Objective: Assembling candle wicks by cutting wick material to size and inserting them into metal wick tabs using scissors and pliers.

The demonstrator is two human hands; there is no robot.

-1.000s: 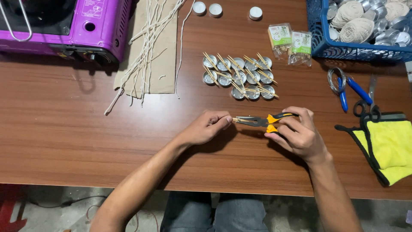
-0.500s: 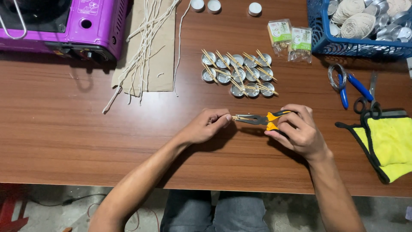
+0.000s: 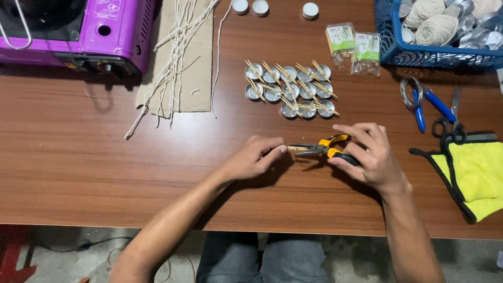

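The right hand [image 3: 369,154] is wrapped around the yellow-and-black handles of a pair of pliers [image 3: 320,150], fingers curled over the top grip, the nose pointing left just above the wooden table [image 3: 78,167]. The left hand [image 3: 253,158] meets it there — thumb and forefinger pressed together on a small piece at the pliers' tip, too small to make out. Just beyond the hands lies a cluster of little metal cups [image 3: 291,90] with thin wooden sticks across them. Off to the right sit blue-handled scissors [image 3: 427,105] and a yellow cloth [image 3: 471,173] edged in black; a blue basket [image 3: 435,52] stands at the far right corner. At the far left — a purple stove [image 3: 78,31], with pale strings [image 3: 175,57] spread over cardboard beside it.
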